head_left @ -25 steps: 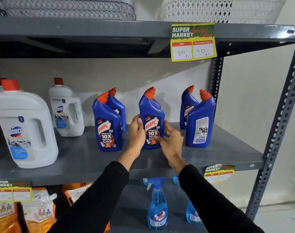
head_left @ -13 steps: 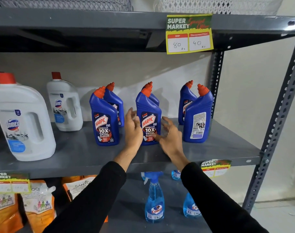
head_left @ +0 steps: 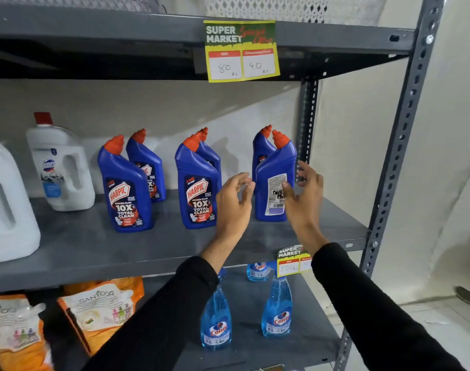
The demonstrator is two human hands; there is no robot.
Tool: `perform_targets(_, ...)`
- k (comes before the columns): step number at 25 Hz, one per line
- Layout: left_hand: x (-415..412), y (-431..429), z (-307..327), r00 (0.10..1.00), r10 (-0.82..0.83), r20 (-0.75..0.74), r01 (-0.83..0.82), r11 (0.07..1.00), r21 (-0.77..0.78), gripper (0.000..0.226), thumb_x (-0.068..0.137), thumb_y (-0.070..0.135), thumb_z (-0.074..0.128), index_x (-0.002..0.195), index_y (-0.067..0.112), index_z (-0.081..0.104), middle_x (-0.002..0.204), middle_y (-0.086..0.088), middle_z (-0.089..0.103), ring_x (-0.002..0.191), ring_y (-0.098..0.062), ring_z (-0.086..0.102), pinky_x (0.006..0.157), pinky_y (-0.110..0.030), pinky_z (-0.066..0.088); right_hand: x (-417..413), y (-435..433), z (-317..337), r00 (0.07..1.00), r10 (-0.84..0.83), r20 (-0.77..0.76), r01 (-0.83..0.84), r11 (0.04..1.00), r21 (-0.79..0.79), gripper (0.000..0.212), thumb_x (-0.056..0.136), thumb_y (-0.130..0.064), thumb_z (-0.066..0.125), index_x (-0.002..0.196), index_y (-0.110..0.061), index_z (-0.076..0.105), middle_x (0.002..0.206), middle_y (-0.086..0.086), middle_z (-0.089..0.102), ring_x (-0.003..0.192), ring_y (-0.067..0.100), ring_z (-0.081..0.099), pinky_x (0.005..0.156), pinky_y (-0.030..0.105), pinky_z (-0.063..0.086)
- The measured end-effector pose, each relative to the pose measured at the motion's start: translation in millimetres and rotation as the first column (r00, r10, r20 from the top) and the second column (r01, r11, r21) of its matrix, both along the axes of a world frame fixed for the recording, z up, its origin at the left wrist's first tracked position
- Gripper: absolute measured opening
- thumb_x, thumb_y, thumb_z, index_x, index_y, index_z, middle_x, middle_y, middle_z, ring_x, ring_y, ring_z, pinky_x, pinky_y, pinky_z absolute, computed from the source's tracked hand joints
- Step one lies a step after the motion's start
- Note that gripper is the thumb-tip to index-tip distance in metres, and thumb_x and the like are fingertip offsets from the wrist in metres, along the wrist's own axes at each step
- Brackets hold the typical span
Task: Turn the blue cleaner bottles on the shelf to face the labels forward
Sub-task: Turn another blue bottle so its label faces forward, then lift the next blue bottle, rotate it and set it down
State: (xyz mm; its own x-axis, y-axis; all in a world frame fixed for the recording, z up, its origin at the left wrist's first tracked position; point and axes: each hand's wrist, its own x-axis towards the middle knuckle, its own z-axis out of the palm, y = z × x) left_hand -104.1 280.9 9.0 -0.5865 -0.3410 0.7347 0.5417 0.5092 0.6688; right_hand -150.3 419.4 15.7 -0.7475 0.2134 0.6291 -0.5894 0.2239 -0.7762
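Both hands reach up over the shelf (head_left: 100,245) edge, fingers spread and gripping nothing: left hand (head_left: 232,207) just left of the upright right front bottle (head_left: 275,183), right hand (head_left: 304,199) at its right side, thumb nearest its back-label, which faces forward

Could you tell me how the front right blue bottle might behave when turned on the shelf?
The blue bottle looks rigid plastic, so it probably won't flex. Tall with a narrow base, it may tip. The smooth shelf should let it swivel.
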Motion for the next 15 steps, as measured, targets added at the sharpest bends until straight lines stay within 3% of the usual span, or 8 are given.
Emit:
perform_targets(2,-13.8,9.4,-8.4,0.989,0.044,0.139,-0.053,0.996,0.068,0.038,0.095,0.024,0.06,0.127,0.005,0.059,0.122,-0.01,0.069,0.111,-0.018,0.065,0.095,-0.033,0.054,-13.9,12.8,-5.7,0.987,0.029,0.161,-0.045,0.995,0.093,0.061,0.093,-0.015,0.062,0.146,-0.017,0.033,0.143,0.007,0.043,0.129,0.02,0.045,0.094,0.027,0.048)
perform_targets(3,-21.4,12.6,-11.5,0.976,0.048,0.211,-0.068,0.994,0.091,0.041,0.094,0.025,0.061,0.129,0.005,0.058,0.126,-0.011,0.067,0.114,-0.02,0.064,0.096,-0.036,0.054,-20.1,17.2,-8.3,0.964,0.073,0.255,-0.103,0.989,0.106,0.061,0.095,-0.018,0.059,0.149,-0.016,0.029,0.146,0.007,0.041,0.129,0.019,0.045,0.086,0.021,0.048)
perform_targets(4,-27.8,15.0,-13.7,0.96,0.044,0.276,-0.075,0.992,0.103,0.043,0.094,0.027,0.062,0.13,0.005,0.057,0.128,-0.011,0.065,0.116,-0.021,0.063,0.096,-0.037,0.054,-24.7,18.9,-10.6,0.93,0.148,0.338,-0.186,0.979,0.085,0.058,0.097,-0.018,0.055,0.149,-0.016,0.028,0.147,0.007,0.042,0.125,0.017,0.048,0.078,0.017,0.048)
perform_targets(6,-39.3,17.2,-19.4,0.938,-0.01,0.348,-0.045,0.988,0.149,0.043,0.092,0.028,0.064,0.13,0.008,0.058,0.128,-0.009,0.065,0.109,-0.014,0.066,0.089,-0.03,0.056,-32.4,18.1,-16.4,0.868,0.273,0.413,-0.315,0.948,0.034,0.043,0.1,-0.017,0.049,0.141,-0.014,0.037,0.141,0.01,0.05,0.113,0.015,0.054,0.075,0.021,0.05)
perform_targets(8,-46.5,19.4,-23.0,0.939,-0.072,0.336,0.008,0.982,0.188,0.039,0.091,0.025,0.065,0.127,0.011,0.06,0.119,-0.001,0.069,0.089,0.006,0.065,0.073,-0.012,0.055,-36.9,15.3,-20.6,0.87,0.269,0.412,-0.312,0.95,0.037,0.033,0.1,-0.017,0.048,0.132,-0.013,0.045,0.131,0.01,0.058,0.104,0.013,0.056,0.076,0.023,0.05)
perform_targets(9,-48.6,20.1,-24.1,0.946,-0.065,0.319,0.006,0.983,0.184,0.036,0.091,0.023,0.066,0.125,0.012,0.062,0.114,0.002,0.07,0.084,0.008,0.065,0.069,-0.01,0.054,-36.6,13.6,-20.6,0.874,0.268,0.406,-0.304,0.952,0.027,0.031,0.1,-0.018,0.049,0.13,-0.014,0.046,0.127,0.008,0.058,0.103,0.012,0.056,0.074,0.021,0.05)
perform_targets(12,-56.0,19.4,-23.1,0.961,-0.023,0.277,-0.026,0.985,0.17,0.03,0.09,0.02,0.066,0.119,0.012,0.066,0.112,-0.006,0.073,0.094,-0.015,0.071,0.081,-0.036,0.06,-36.0,10.7,-17.7,0.88,0.282,0.383,-0.292,0.956,-0.033,0.024,0.098,-0.019,0.052,0.122,-0.019,0.047,0.12,0.003,0.059,0.1,0.012,0.06,0.067,0.017,0.051)
perform_targets(15,-59.2,20.4,-13.3,0.977,-0.079,0.199,0.041,0.982,0.186,0.035,0.092,0.02,0.065,0.126,0.014,0.063,0.112,-0.006,0.074,0.095,-0.015,0.071,0.082,-0.037,0.06,-32.8,8.8,-11.5,0.919,0.264,0.294,-0.249,0.964,-0.089,0.018,0.099,-0.021,0.051,0.116,-0.024,0.048,0.11,-0.004,0.062,0.089,0.001,0.064,0.056,0.01,0.051)
